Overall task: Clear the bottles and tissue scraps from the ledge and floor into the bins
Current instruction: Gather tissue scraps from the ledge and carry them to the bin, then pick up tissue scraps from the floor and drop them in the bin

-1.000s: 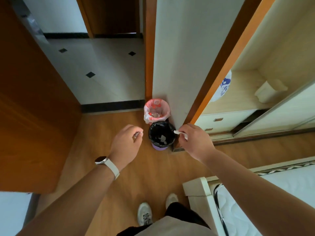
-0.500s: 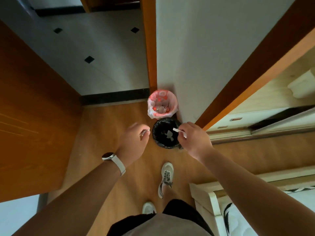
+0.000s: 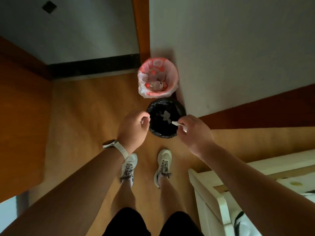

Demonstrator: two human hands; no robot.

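Note:
Two bins stand against the wall corner: a bin lined with a black bag (image 3: 154, 129), white tissue scraps lying inside, and behind it a bin lined with a pink bag (image 3: 173, 72) that holds bottles with red caps. My left hand (image 3: 133, 128) hovers at the black bin's left rim and pinches a small white tissue scrap (image 3: 148, 117). At the bin's right rim my right hand (image 3: 194, 132) pinches another white tissue scrap (image 3: 175, 123), which pokes out over the opening.
I stand on a wooden floor (image 3: 88, 116) with both shoes (image 3: 163, 164) just short of the black bin. A white bed frame (image 3: 209, 189) is at the lower right, a wooden door (image 3: 22, 116) at the left, a wall (image 3: 221, 48) right behind the bins.
I have stepped closer, so the bins sit nearer below me and both feet show. Both hands have moved up to the black bin's rim, still pinching their scraps.

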